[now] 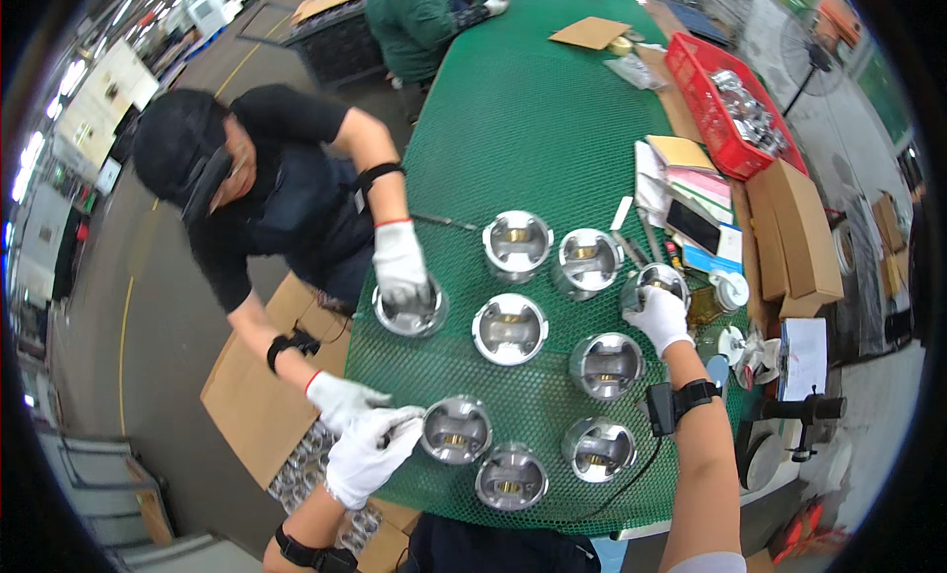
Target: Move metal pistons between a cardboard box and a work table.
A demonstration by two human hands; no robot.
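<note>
Several silver metal pistons stand on the green mesh-covered table, among them a middle piston point(510, 329) and a near piston point(512, 476). In a white glove, my right hand point(659, 317) grips the rim of a piston point(651, 281) at the table's right side. My left hand point(373, 457), gloved too, is curled beside the left piston point(457, 430); what its fingers hold, if anything, is hidden. A co-worker's gloved hand point(343, 399) almost meets it, and that person's other hand point(401, 267) reaches into another piston point(410, 309).
Papers, a phone point(693, 226), hand tools and a jar point(728, 291) lie along the right edge. Beyond them are a cardboard box point(794, 233) and a red crate point(728, 167) of metal parts. An open carton point(258, 386) with more metal parts stands at lower left.
</note>
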